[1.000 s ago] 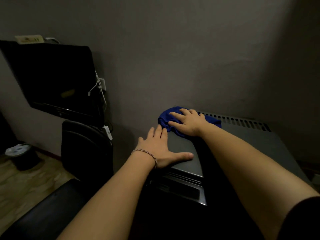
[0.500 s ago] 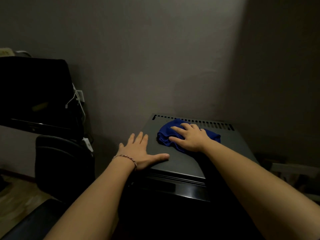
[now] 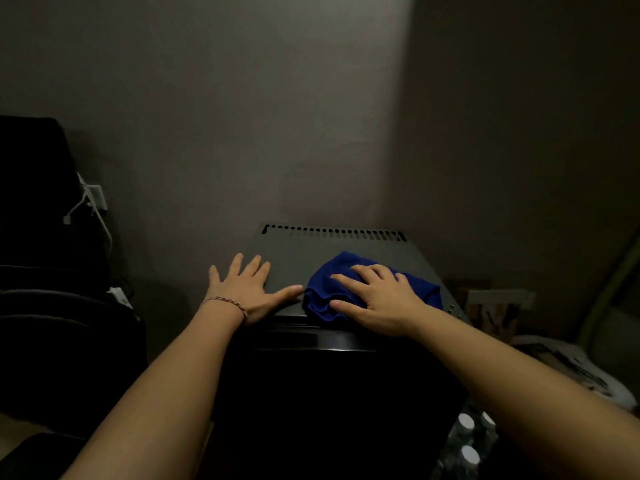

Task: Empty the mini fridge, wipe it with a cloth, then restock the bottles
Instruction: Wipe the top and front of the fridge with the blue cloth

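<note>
A dark mini fridge [image 3: 294,254] stands against the wall, its grey top showing a row of vent slots at the back. A crumpled blue cloth [image 3: 322,296] lies on the top near the front edge. My right hand [image 3: 381,299] presses down on the cloth, fingers spread over it. Lying flat on the fridge's front left corner is my left hand [image 3: 246,289], fingers apart, holding nothing, its thumb close to the cloth. Several white-capped bottles [image 3: 467,441] stand on the floor at the lower right, partly hidden by my right arm.
A black chair [image 3: 52,327] and a dark screen with white cables [image 3: 90,206] fill the left side. To the right of the fridge sit a small box [image 3: 495,310] and papers [image 3: 571,365]. The room is dim.
My right hand has dragged the blue cloth from the back left of the fridge top toward the front right. The view has swung right; the left hand stays flat on the corner.
</note>
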Tool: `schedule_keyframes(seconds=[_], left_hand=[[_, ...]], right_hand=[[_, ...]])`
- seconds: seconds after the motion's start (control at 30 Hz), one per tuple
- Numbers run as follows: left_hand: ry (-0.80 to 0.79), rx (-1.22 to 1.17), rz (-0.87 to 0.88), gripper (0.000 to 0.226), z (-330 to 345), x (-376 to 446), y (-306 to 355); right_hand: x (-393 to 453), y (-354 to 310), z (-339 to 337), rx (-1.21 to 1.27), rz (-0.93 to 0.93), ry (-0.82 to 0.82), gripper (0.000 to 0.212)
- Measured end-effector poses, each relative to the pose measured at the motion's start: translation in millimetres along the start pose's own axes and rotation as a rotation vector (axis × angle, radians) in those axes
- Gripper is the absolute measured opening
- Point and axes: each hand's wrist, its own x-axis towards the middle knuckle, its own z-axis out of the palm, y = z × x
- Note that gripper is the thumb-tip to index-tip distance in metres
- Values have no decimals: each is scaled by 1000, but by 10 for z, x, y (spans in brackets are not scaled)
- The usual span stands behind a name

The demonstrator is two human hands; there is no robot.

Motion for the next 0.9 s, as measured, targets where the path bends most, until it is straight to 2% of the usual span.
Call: schedule_keyframes(seconds=[0.2,0.4,0.73,0.9], left_hand=[[91,-26,153,100,92,114,70],[64,-46,127,83,87,268,19],[38,-11,90,85,97,360,37],[34,-3,84,84,93,354,33]], right_hand=[[-9,-76,-1,31,21,10,67],[396,15,-23,39,13,14,66],[1450,614,-114,18,79,27,77],[1644,903,-143,13,138,37,79]])
